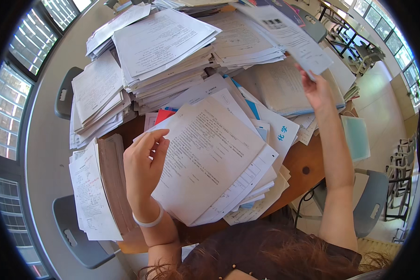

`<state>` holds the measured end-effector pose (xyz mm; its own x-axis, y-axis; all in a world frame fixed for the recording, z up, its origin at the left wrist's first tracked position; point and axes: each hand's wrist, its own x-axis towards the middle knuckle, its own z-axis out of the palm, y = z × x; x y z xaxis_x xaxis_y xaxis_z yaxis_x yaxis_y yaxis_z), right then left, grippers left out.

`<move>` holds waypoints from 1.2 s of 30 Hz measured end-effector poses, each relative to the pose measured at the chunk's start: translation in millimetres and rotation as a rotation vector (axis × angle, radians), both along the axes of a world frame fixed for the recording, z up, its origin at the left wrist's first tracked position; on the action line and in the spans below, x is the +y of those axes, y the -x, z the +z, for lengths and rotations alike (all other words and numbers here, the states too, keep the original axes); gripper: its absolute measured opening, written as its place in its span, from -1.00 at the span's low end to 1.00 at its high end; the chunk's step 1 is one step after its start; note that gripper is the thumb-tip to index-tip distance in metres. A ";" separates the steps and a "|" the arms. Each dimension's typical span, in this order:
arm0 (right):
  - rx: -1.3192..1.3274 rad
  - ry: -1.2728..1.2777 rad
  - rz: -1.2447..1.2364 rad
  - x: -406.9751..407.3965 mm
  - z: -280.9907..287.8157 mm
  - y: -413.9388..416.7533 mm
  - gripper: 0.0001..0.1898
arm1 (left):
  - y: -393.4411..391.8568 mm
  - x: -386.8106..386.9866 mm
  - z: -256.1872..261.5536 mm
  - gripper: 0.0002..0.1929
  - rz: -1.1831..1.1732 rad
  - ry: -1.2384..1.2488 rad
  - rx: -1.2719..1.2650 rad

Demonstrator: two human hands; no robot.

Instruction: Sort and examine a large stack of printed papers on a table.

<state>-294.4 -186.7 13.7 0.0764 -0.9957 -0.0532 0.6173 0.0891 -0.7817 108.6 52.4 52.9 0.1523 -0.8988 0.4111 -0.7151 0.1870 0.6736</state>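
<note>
My right hand is raised at the right, gripping the near end of a printed paper sheet. That sheet is blurred and slants away to the upper left, over the stacks behind. Near the middle, my left hand hovers at the left edge of a loose pile of papers, fingers curled and nothing visible in them. Whether its fingertips touch the paper I cannot tell. A printed page with handwritten marks tops this pile. Below it, a form sheet sticks out toward me.
Tall paper stacks crowd the far side of the wooden table. More papers stand along the left edge. A white booklet with blue characters lies beside the pile. Grey chairs flank the table; a teal folder is at right.
</note>
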 end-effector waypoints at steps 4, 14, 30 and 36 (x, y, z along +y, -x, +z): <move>0.173 -0.015 -0.126 -9.2 1.9 -77.3 -0.70 | 3.9 2.4 3.2 -0.87 -0.014 0.008 -0.017; 0.166 -0.042 0.095 -35.5 -4.1 -163.9 -0.71 | 2.6 -0.3 8.2 -0.84 -0.002 -0.039 -0.098; 1.446 0.982 0.754 104.3 17.2 -100.8 -0.35 | 0.2 -1.4 -11.6 -0.55 -0.197 -0.311 -0.201; 1.537 1.257 0.774 126.5 12.2 -96.1 -0.29 | -1.3 -1.5 -16.1 -0.50 -0.205 -0.317 -0.208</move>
